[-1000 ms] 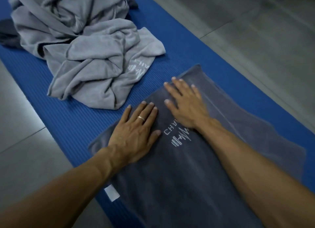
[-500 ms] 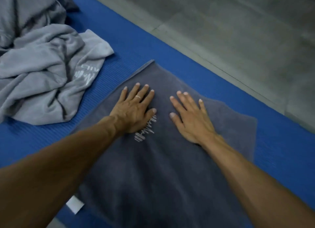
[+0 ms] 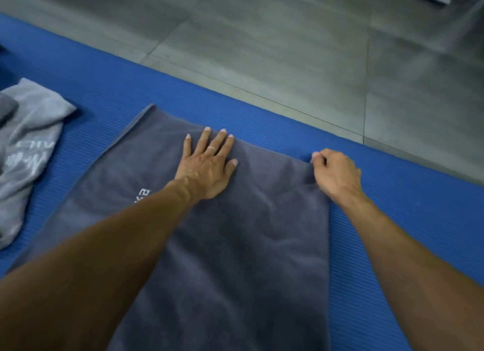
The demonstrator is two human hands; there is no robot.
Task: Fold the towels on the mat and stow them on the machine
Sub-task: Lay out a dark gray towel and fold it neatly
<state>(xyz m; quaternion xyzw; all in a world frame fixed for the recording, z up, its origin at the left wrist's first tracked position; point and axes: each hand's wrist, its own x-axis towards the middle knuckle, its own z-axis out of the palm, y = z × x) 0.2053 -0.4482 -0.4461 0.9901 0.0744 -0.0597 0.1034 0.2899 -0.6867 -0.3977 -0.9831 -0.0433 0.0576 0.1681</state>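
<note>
Left hand (image 3: pixel 207 167) lies flat on the dark towel (image 3: pixel 235 245); right hand (image 3: pixel 336 173) pinches its far corner; logo (image 3: pixel 144 194) partly hidden by the forearm.

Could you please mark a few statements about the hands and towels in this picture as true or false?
1. The left hand lies flat, fingers straight, on the dark towel. True.
2. The right hand also lies flat on it. False: its fingers are curled in a grip at the towel's far right corner.
3. The dark towel lies on the blue mat. True.
4. The light towel is neatly folded. False: it lies crumpled at the left edge.
5. The left hand wears a ring. True.
6. The mat covers the whole floor. False: grey floor shows beyond it.
</note>
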